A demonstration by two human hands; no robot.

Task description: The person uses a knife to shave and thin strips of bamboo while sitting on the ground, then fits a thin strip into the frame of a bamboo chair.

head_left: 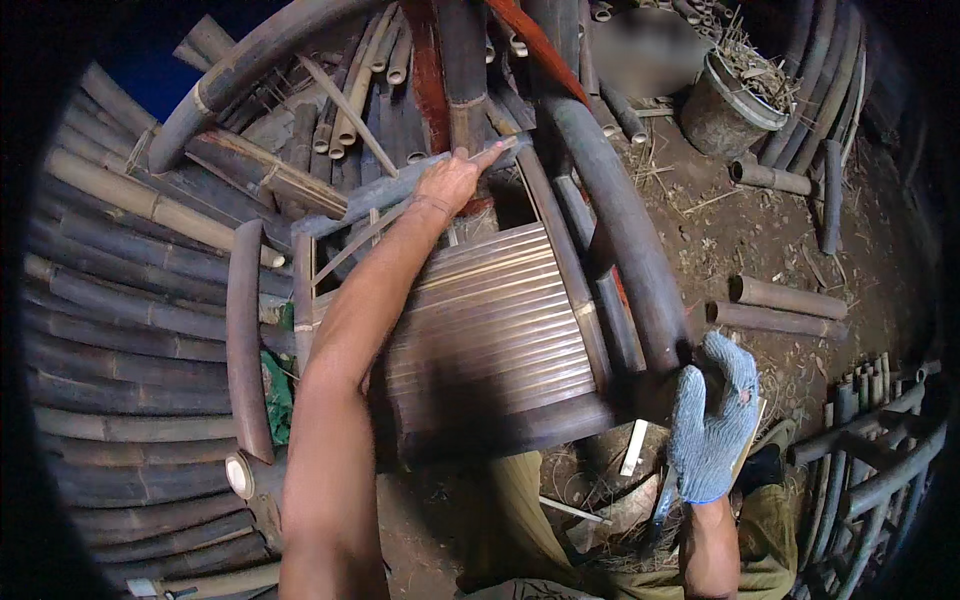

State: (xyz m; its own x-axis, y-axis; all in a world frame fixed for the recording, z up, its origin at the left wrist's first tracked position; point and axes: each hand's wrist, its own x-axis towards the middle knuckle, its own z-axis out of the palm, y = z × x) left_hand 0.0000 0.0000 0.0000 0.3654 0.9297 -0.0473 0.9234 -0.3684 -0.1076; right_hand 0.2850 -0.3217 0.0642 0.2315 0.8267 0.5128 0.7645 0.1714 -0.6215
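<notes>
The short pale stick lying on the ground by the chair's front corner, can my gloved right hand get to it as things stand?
Probably yes. The pale stick lies just left of the gloved right hand, with nothing visible between them.

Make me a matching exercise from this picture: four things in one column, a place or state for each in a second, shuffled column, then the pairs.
Things:
1. left hand
2. right hand
3. bucket
4. slatted bamboo panel

Places or states:
A. wears a grey knit glove
B. bare, resting on the frame's far rail
C. lies in the middle, between the two arms
D. stands on the dirt at the upper right, with dry straw in it

Pairs: 1-B, 2-A, 3-D, 4-C
</notes>
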